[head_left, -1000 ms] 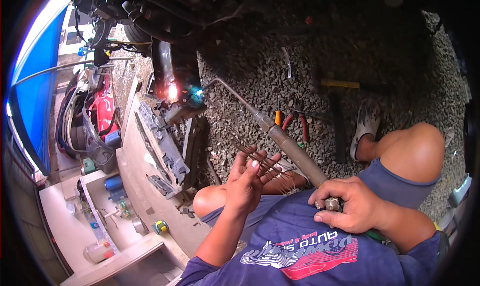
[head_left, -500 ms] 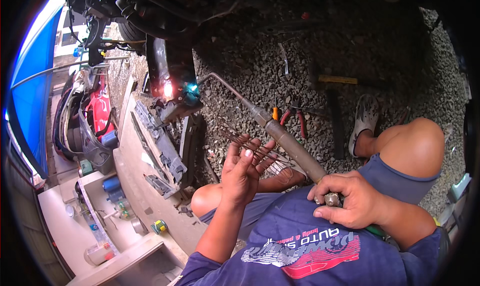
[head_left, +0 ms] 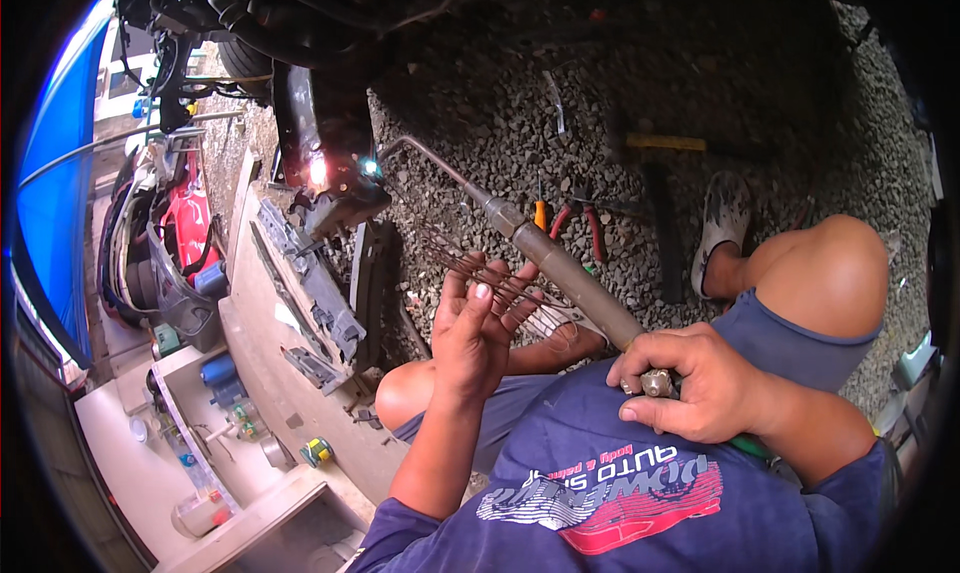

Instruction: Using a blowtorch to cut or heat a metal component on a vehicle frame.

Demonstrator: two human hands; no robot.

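My right hand point(head_left: 697, 383) is closed around the valve end of a gas welding torch point(head_left: 572, 275). From there the torch slants up and left to a thin bent nozzle, where a small blue-white flame point(head_left: 371, 166) burns at the edge of a dark metal beam point(head_left: 326, 123). Beside the flame, a spot on the beam glows orange-white point(head_left: 318, 173). Thin brown filler rods point(head_left: 452, 257) lie across the fingers of my left hand point(head_left: 474, 323), the thumb pressed toward them. This hand is just below the torch, apart from the beam.
Red-handled pliers point(head_left: 592, 231), an orange-handled screwdriver point(head_left: 541, 215) and a yellow-and-black hammer point(head_left: 665, 143) lie on the gravel. Torn bumper pieces point(head_left: 310, 283) sit left of the beam. A white cabinet point(head_left: 190, 413) holding small items is at lower left. Vehicle parts point(head_left: 290, 18) overhang at the top.
The whole view has shifted slightly, so the scene sits a little further left and up. Both hands keep their grips, and the flame stays at the beam's edge.
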